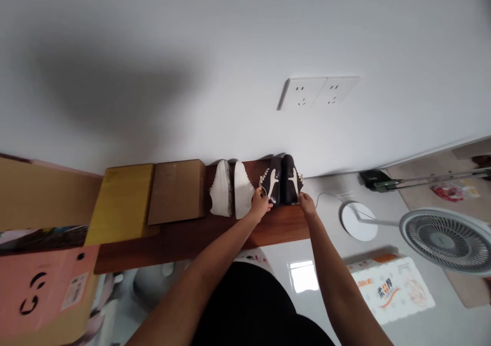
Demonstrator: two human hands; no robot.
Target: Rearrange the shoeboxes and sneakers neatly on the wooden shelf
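Observation:
A pair of black shoes with cream stripes and cream laces stands on a reddish-brown wooden shelf (230,236) against the wall. My left hand (261,203) is closed at the outer near side of the left black shoe (273,182). At the opposite side, my right hand (306,203) pinches the near outer edge of the right black shoe (290,182). Both black shoes lie side by side, nearly touching. Just left of them is a pair of white shoes, one nearer (242,190) to my left hand and one farther (221,192) from it, lying on its side.
Cardboard (176,190) and yellow (123,197) boxes stand on the shelf's left part, with a pink box (42,289) nearer. On the right floor are a standing fan (441,241), its round base (358,221) and a tissue pack (395,289). Sockets (318,92) sit on the wall.

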